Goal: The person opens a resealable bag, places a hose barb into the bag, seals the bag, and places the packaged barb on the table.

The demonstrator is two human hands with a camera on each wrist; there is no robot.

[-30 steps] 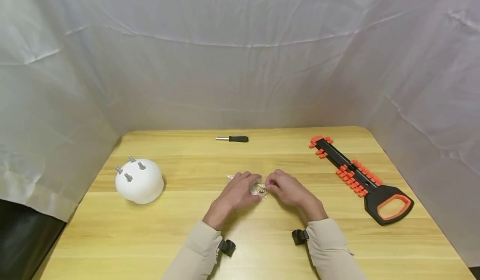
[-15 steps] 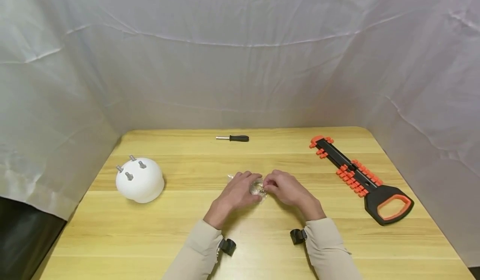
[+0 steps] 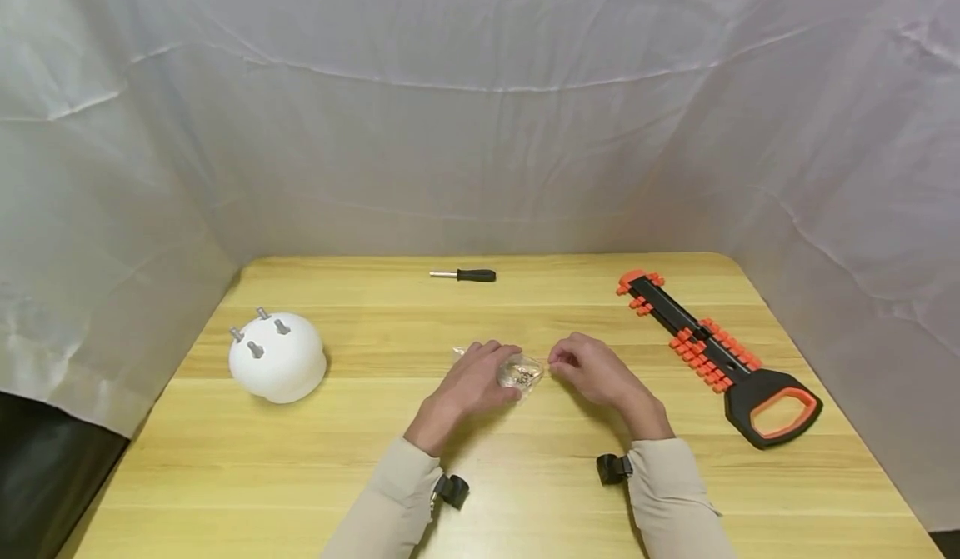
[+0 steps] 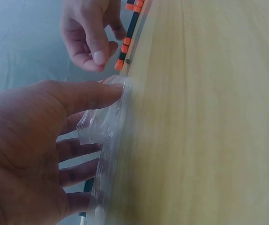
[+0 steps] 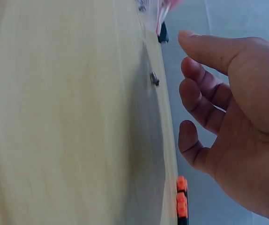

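My left hand (image 3: 472, 384) grips a small clear plastic bag (image 3: 531, 366), thumb on top and fingers along its far side in the left wrist view. Small brassy and silvery metal pieces (image 3: 525, 377) show inside it. Just right of the bag is my right hand (image 3: 596, 371), its fingers loosely curled, with a gap between thumb and fingers in the right wrist view. Nothing shows in its grasp. A small screw-like metal piece (image 5: 154, 78) lies loose on the table beside that hand.
On the wooden table (image 3: 375, 451), a black-handled screwdriver (image 3: 463, 275) lies at the back. A white rounded object (image 3: 277, 363) with several grey pegs stands at the left. At the right lies a long black tool (image 3: 712, 355) with orange teeth and a loop handle.
My right hand has moved from the bag's opening to the right, away from the bag. More of the bag shows now. My left hand stays in place, gripping the bag.
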